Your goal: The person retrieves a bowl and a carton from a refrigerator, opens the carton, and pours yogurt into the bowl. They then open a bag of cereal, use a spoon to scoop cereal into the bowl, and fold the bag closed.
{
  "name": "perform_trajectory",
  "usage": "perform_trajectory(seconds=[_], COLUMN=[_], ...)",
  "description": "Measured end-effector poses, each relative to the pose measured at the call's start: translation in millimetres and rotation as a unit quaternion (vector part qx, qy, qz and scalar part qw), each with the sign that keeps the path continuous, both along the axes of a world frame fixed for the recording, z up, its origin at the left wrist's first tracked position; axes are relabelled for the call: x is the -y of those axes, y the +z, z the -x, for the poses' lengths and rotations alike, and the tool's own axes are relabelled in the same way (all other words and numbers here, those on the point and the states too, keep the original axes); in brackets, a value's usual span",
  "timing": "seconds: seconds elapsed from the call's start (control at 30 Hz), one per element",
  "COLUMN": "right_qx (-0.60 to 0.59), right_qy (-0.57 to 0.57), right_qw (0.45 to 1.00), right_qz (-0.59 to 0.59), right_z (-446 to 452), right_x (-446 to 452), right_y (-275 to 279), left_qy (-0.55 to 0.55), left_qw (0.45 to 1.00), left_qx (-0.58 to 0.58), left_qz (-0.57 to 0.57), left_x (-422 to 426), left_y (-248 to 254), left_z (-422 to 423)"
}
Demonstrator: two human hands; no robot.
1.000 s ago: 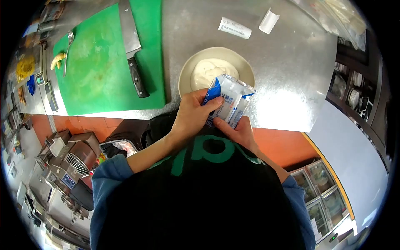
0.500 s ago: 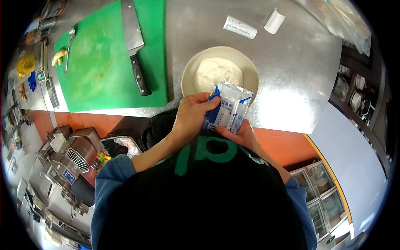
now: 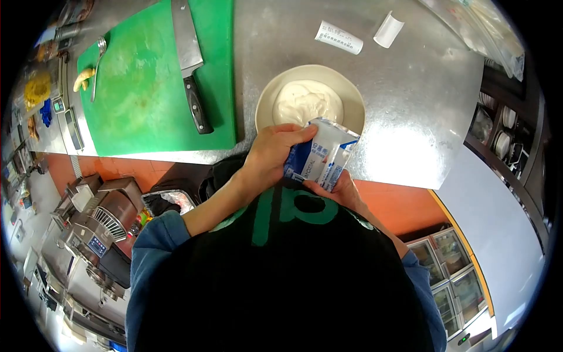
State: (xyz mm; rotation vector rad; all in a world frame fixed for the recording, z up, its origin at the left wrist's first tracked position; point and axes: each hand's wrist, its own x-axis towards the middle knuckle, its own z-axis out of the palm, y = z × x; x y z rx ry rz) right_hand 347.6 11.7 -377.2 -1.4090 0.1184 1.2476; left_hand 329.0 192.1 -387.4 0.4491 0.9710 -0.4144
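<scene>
Between both hands is a blue, white and silver foil packet, its upper end over the near rim of a pale bowl. My left hand grips the packet's upper left side, thumb pressed on its front. Low on the packet's right side, my right hand is closed around its bottom corner; some of those fingers are hidden behind it. In the bowl lies a thick white creamy mass. Whether the packet's top edge is torn cannot be made out.
Left on the steel counter lies a green cutting board with a large knife, a spoon and a piece of peeled ginger. Two curled paper slips are behind the bowl. A clear plastic bag sits far right.
The packet has turned slightly and its face looks flatter and smoother. My left thumb has slid a little further across its upper part. The bowl and board stay put.
</scene>
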Motion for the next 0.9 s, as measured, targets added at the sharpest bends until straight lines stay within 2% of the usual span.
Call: perform_trajectory(seconds=[0.03, 0.07, 0.1, 0.13, 0.17, 0.2, 0.23, 0.27, 0.4, 0.47, 0.5, 0.57, 0.63, 0.7, 0.73, 0.83, 0.9], right_qx=[0.024, 0.047, 0.048, -0.01, -0.068, -0.067, -0.046, -0.025, 0.042, -0.01, -0.027, -0.025, -0.021, -0.086, -0.085, -0.079, -0.099], right_qy=[0.053, 0.107, 0.106, 0.023, -0.061, -0.063, -0.017, 0.03, 0.088, 0.157, 0.056, 0.047, 0.036, -0.052, -0.053, -0.114, -0.132], right_qw=[0.998, 0.992, 0.992, 0.999, 0.996, 0.996, 0.999, 0.999, 0.995, 0.977, 0.994, 0.994, 0.995, 0.994, 0.994, 0.99, 0.986], right_qz=[0.019, 0.039, 0.039, 0.021, 0.003, 0.002, 0.007, 0.014, 0.023, 0.144, 0.095, 0.094, 0.091, 0.046, 0.046, 0.035, -0.029], right_z=[-4.4, -7.8, -12.2, -17.1, -19.7, -19.6, -20.1, -20.2, -26.0, -37.2, -31.2, -28.2, -26.4, -27.1, -27.6, -26.9, -26.3], right_x=[2.5, 3.6, -2.8, -13.0, -19.0, -18.3, -16.8, -14.7, -5.2, 0.6, -0.8, -5.3, -3.7, 0.5, -1.9, -5.6, -0.5], right_y=[-1.0, -1.1, 6.6, 19.7, 26.5, 23.7, 18.0, 13.9, 15.4, 32.6, 42.1, 43.5, 43.7, 41.7, 43.5, 48.8, 43.9], left_qy=[0.0, -0.047, -0.094, -0.096, -0.159, -0.221, -0.238, -0.239, -0.19, -0.182, -0.142, -0.102, -0.131, -0.169, -0.205, -0.226, -0.246], left_qw=[1.0, 0.999, 0.995, 0.995, 0.987, 0.974, 0.971, 0.971, 0.98, 0.981, 0.987, 0.991, 0.974, 0.961, 0.947, 0.935, 0.925], left_qx=[0.0, -0.003, -0.006, -0.006, -0.016, -0.025, -0.01, -0.009, 0.049, 0.058, 0.062, 0.064, 0.087, 0.085, 0.082, 0.1, 0.136], left_qz=[0.0, -0.013, -0.025, -0.026, -0.029, -0.033, -0.027, -0.028, -0.023, -0.034, -0.048, -0.058, -0.164, -0.2, -0.235, -0.253, -0.256], left_x=[-1.5, -6.2, -10.4, -12.6, -14.7, -15.7, -13.6, -12.4, -13.4, -10.3, -4.9, 0.7, 1.9, -1.1, -2.1, -1.4, -0.5], left_y=[2.6, 14.3, 25.5, 37.0, 48.9, 55.0, 46.5, 41.8, 35.4, 31.3, 26.1, 23.7, 25.9, 28.6, 30.0, 35.1, 32.6], left_z=[-0.7, -6.6, -12.6, -16.7, -19.9, -21.2, -15.5, -12.3, -5.2, -1.1, 2.8, 5.9, 4.8, 2.9, 2.5, 3.0, 6.9])
